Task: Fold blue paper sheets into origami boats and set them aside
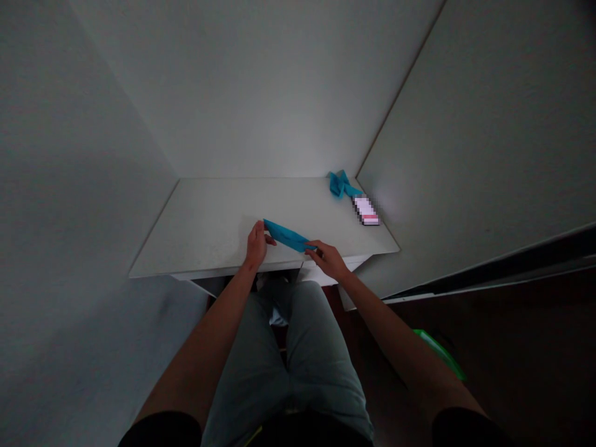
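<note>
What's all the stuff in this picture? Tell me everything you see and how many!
blue strip: one, bright blue, stretched between both hands over the table
table: one, white, in front of the person, between the walls
twisted blue piece: one, bright blue, at the table's back right corner
blurry small thing: one, white and pink, on the table by the right wall
walls: three, pale grey, around the table
green thing: one, bright green, on the floor at right
floor: one, dark brown, below and right
trousers: one pair, grey-green, on the person's legs
left hand: one, pinching the strip's left end
right hand: one, pinching the strip's right end
sleeves: two, black, at the bottom edge
</note>
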`<state>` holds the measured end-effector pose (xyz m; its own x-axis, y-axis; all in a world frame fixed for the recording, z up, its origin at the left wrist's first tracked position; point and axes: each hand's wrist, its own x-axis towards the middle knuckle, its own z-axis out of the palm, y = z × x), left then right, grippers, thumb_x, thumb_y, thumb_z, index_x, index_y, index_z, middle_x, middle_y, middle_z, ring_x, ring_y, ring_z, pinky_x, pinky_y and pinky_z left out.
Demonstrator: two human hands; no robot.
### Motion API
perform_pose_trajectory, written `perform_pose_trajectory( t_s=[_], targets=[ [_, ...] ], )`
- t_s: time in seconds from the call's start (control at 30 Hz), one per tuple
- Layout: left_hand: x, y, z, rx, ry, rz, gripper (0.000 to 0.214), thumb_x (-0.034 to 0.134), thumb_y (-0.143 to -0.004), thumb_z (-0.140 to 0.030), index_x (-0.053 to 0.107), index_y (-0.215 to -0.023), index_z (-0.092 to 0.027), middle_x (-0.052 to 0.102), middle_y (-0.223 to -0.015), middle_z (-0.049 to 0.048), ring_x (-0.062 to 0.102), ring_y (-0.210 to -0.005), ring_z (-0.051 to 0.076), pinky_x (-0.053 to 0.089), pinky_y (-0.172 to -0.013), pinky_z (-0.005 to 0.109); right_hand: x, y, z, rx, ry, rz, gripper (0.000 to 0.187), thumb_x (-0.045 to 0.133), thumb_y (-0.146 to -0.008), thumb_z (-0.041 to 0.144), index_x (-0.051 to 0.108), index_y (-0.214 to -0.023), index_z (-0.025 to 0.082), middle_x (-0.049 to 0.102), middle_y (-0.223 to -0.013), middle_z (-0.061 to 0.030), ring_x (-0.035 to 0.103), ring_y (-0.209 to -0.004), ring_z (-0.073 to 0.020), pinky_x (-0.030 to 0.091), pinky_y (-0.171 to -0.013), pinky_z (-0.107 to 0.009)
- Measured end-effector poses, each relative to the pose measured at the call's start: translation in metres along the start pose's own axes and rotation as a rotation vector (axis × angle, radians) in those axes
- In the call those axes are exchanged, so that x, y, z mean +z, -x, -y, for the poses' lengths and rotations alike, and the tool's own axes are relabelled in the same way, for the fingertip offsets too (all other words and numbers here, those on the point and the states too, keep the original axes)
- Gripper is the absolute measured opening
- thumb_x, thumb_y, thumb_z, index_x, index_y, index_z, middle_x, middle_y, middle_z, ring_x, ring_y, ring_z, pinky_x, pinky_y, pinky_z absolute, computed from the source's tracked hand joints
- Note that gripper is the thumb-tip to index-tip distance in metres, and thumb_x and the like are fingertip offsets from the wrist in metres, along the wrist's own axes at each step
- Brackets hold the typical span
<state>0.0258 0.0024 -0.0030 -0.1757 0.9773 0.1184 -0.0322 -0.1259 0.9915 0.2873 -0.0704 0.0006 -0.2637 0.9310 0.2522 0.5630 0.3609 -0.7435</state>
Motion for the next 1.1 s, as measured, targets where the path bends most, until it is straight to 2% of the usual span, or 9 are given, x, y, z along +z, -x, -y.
perform_pose_trajectory(
  t_s=[0.1, 0.27, 0.4, 0.57, 0.67, 0.77, 0.93, 1.03, 1.1],
  targets=[
    [0.003, 0.000, 0.001, 0.029, 0.049, 0.010, 0.073, 0.043, -0.099, -0.089, 0.065, -0.103, -0.020, 0.071, -0.092, 0.0051, 0.061, -0.050, 0.012, 0.053, -0.051, 0.030, -0.011, 0.002, 0.002, 0.009, -0.017, 0.013, 0.043, 0.053, -0.111, 0.043, 0.064, -0.148, 0.024, 0.086, -0.105, -0.0050, 0.067, -0.061, -0.0162, 0.056, -0.067, -0.030],
    [0.004, 0.000, 0.002, 0.032, 0.045, 0.028, 0.079, 0.045, -0.095, -0.094, 0.068, -0.100, -0.019, 0.068, -0.084, 0.0040, 0.061, -0.050, 0.013, 0.053, -0.051, 0.030, -0.046, 0.000, -0.003, 0.026, 0.219, -0.013, 0.043, 0.053, -0.110, 0.035, 0.066, -0.150, 0.025, 0.087, -0.106, -0.0043, 0.072, -0.066, -0.0187, 0.059, -0.075, -0.032],
    [0.004, 0.000, 0.005, 0.031, 0.030, 0.052, 0.078, 0.045, -0.094, -0.094, 0.068, -0.099, -0.019, 0.066, -0.081, 0.0027, 0.061, -0.051, 0.013, 0.052, -0.051, 0.030, -0.075, -0.011, -0.014, 0.133, 0.479, -0.148, 0.042, 0.051, -0.111, 0.032, 0.069, -0.149, 0.027, 0.087, -0.112, -0.0054, 0.077, -0.075, -0.0214, 0.059, -0.080, -0.033],
    [0.006, 0.002, 0.004, 0.071, -0.037, 0.097, 0.074, 0.047, -0.096, -0.091, 0.069, -0.096, -0.020, 0.064, -0.075, 0.0009, 0.060, -0.052, 0.014, 0.050, -0.054, 0.030, -0.098, -0.045, -0.031, 0.313, 0.711, -0.299, 0.048, 0.045, -0.115, 0.036, 0.062, -0.159, 0.028, 0.083, -0.129, -0.0120, 0.079, -0.093, -0.0271, 0.057, -0.079, -0.035],
    [0.007, 0.005, 0.001, 0.108, -0.090, 0.110, 0.070, 0.049, -0.099, -0.087, 0.070, -0.094, -0.021, 0.063, -0.072, 0.0003, 0.060, -0.054, 0.014, 0.050, -0.056, 0.030, -0.101, -0.064, -0.043, 0.413, 0.685, -0.254, 0.053, 0.055, -0.112, 0.038, 0.057, -0.164, 0.030, 0.079, -0.135, -0.0149, 0.077, -0.103, -0.0319, 0.056, -0.079, -0.039],
    [0.006, 0.005, -0.001, 0.119, -0.110, 0.114, 0.067, 0.050, -0.099, -0.085, 0.070, -0.093, -0.021, 0.063, -0.071, -0.0002, 0.059, -0.054, 0.014, 0.049, -0.057, 0.029, -0.098, -0.072, -0.053, 0.463, 0.647, -0.228, 0.053, 0.059, -0.109, 0.035, 0.059, -0.162, 0.032, 0.075, -0.140, -0.0159, 0.075, -0.107, -0.0335, 0.056, -0.081, -0.042],
    [0.006, 0.005, -0.002, 0.123, -0.142, 0.121, 0.063, 0.054, -0.099, -0.081, 0.070, -0.091, -0.021, 0.064, -0.070, -0.0003, 0.060, -0.055, 0.014, 0.049, -0.058, 0.029, -0.083, -0.063, -0.062, 0.448, 0.616, -0.285, 0.053, 0.056, -0.109, 0.034, 0.057, -0.162, 0.033, 0.071, -0.144, -0.0148, 0.073, -0.110, -0.0322, 0.056, -0.084, -0.041],
    [0.006, 0.005, -0.002, 0.126, -0.180, 0.128, 0.059, 0.055, -0.099, -0.077, 0.070, -0.090, -0.021, 0.065, -0.070, -0.0005, 0.061, -0.055, 0.014, 0.049, -0.059, 0.029, -0.072, -0.053, -0.064, 0.427, 0.551, -0.347, 0.057, 0.057, -0.106, 0.036, 0.054, -0.163, 0.028, 0.068, -0.148, -0.0155, 0.072, -0.114, -0.0329, 0.057, -0.085, -0.041],
    [0.006, 0.005, -0.002, 0.124, -0.202, 0.134, 0.056, 0.056, -0.099, -0.074, 0.069, -0.089, -0.021, 0.065, -0.069, -0.0005, 0.061, -0.055, 0.015, 0.049, -0.059, 0.029, -0.065, -0.049, -0.066, 0.447, 0.486, -0.386, 0.059, 0.058, -0.105, 0.037, 0.052, -0.162, 0.025, 0.072, -0.140, -0.0153, 0.072, -0.111, -0.0325, 0.057, -0.085, -0.040]
  ],
)
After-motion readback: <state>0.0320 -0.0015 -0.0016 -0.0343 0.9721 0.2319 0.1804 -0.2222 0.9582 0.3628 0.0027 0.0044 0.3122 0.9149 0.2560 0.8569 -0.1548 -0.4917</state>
